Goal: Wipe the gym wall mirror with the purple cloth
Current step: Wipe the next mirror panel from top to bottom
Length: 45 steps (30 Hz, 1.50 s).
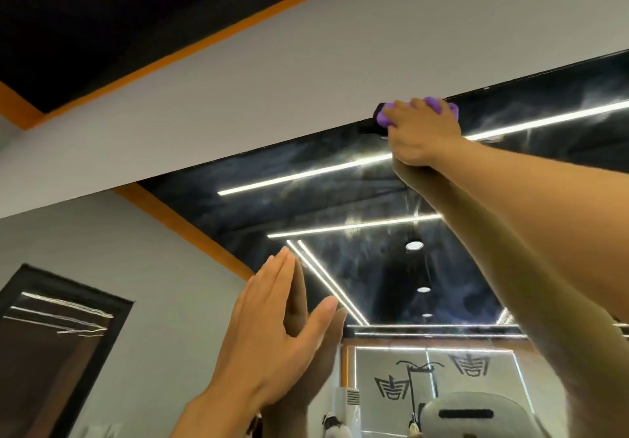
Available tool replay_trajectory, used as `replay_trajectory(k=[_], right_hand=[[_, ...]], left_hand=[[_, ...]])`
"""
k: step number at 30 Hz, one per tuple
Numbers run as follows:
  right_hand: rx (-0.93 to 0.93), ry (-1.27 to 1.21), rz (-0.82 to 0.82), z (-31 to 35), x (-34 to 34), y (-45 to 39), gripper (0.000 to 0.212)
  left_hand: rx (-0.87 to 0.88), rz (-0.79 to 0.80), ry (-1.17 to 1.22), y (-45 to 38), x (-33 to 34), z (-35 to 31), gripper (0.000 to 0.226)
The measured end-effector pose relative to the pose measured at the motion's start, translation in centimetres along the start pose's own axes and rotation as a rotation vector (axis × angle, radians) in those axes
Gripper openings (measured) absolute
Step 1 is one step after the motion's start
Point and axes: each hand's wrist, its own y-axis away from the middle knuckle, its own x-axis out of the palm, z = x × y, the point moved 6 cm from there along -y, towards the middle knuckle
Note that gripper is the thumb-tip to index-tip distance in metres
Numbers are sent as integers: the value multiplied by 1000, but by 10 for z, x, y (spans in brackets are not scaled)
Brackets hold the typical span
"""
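The wall mirror (357, 260) fills the lower right, streaked with cloudy smears and reflecting ceiling light strips. At its top edge, my right hand (420, 131) grips the bunched purple cloth (386, 117) and presses it against the glass, arm stretched high. Only the cloth's ends show around my fingers. My left hand (269, 328) lies flat on the mirror lower down, fingers straight and together, meeting its own reflection.
A white wall band (272, 80) runs above the mirror's top edge, with an orange-trimmed black ceiling (102, 22) beyond. The mirror reflects a dark doorway (58, 345) at lower left and white gym equipment (476, 413) at the bottom.
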Motion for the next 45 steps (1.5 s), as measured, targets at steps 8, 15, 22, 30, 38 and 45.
replay_trajectory(k=[8,15,22,30,38,45], right_hand=[[-432,-79,235,48,-6,149,51],[-564,-74,376,47,-9,197,56],[-122,14,154,-32,-25,68,48],[-162,-55,131,-18,-25,107,47],[-513,-194,246,9,-39,265,48],[-555,-155,348,-6,-29,248,51]], left_hand=[[-84,-38,38,7,9,-35,96],[-100,60,-6,24,13,-44,98],[-148,73,-94,25,16,-44,101],[-189,139,-63,38,16,-57,97],[-248,218,-68,79,33,-89,97],[-283,207,-90,82,40,-107,101]])
